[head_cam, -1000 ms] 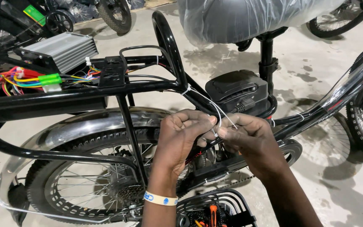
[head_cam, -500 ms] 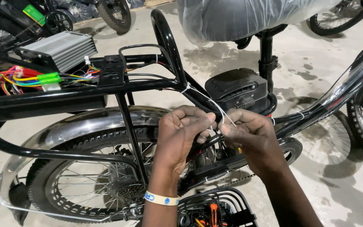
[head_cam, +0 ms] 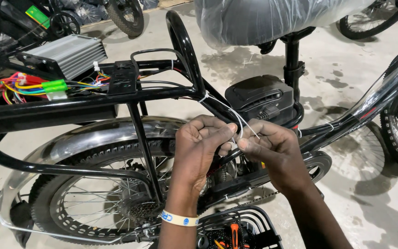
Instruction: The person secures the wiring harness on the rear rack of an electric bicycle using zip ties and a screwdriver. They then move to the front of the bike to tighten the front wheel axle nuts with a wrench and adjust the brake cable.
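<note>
Head view, looking down, close, single

light: even, bright | shadows: soft, under bicycle | glare: chrome fender (head_cam: 93,138) | focus: sharp | edges: slightly bowed

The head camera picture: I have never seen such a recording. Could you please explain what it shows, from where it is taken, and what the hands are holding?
The camera sits on a person's head and looks down at their own two bare hands. The left hand and the right hand together pinch a thin white cable tie beside the black bicycle frame. Below them are the rear wheel and its shiny mudguard. On the rack lie a grey ribbed metal box and coloured wires. A black battery box sits under the plastic-wrapped saddle.
</note>
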